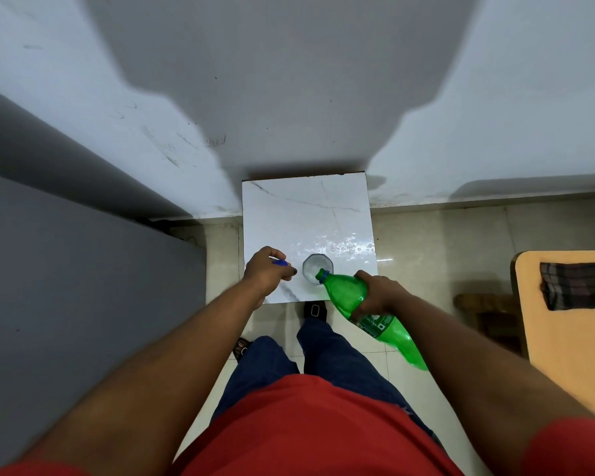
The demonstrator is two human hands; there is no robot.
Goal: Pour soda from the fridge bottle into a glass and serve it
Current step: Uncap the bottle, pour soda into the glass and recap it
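A green plastic soda bottle [354, 304] is tilted steeply, its open mouth over the rim of a clear glass [315, 266]. The glass stands upright near the front edge of a small white marble-topped table [306, 214]. My right hand [378, 293] grips the bottle around its middle, just right of the glass. My left hand [267, 273] rests on the table's front left corner, to the left of the glass, fingers closed around the blue bottle cap [279, 263].
A grey fridge side [66, 286] fills the left. The white wall [495, 132] stands behind the table. A tan wooden surface [564, 338] with a dark checked cloth [577, 285] is at the right. Tiled floor [437, 242] and my feet lie below.
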